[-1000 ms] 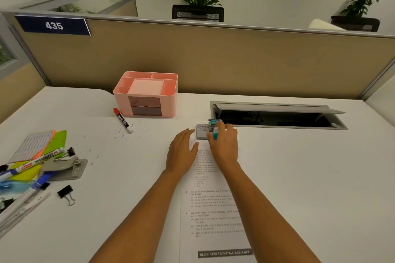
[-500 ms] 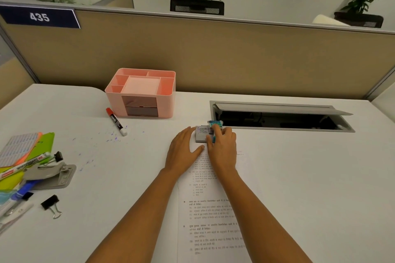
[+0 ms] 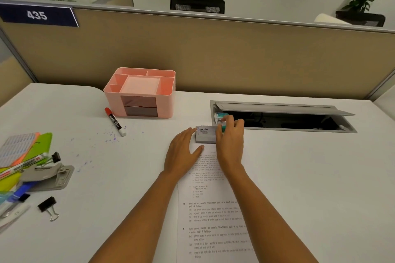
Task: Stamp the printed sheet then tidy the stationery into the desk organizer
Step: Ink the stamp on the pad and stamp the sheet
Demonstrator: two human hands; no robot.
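Seen from the head camera, the printed sheet point(image 3: 213, 220) lies on the white surface point(image 3: 299, 177), running from 6 o'clock up to the middle of the view. At its far end sits a grey ink pad point(image 3: 205, 135). The left hand point(image 3: 183, 151) lies flat on the sheet's top corner, fingers straight and relaxed, their tips touching the pad's left edge. The right hand point(image 3: 229, 141) rests at the pad's right side, its fingers curled round a small teal-and-white stamp point(image 3: 219, 116) held over the pad's far right corner. From the hands, the pink desk organizer point(image 3: 141, 94) stands at 10 o'clock, with a red-capped marker point(image 3: 115, 121) just beside its left front corner. At 8 o'clock lie a hole punch point(image 3: 49, 177), a black binder clip point(image 3: 48, 207) and assorted pens. An open cable tray point(image 3: 277, 116) stretches toward 2 o'clock.
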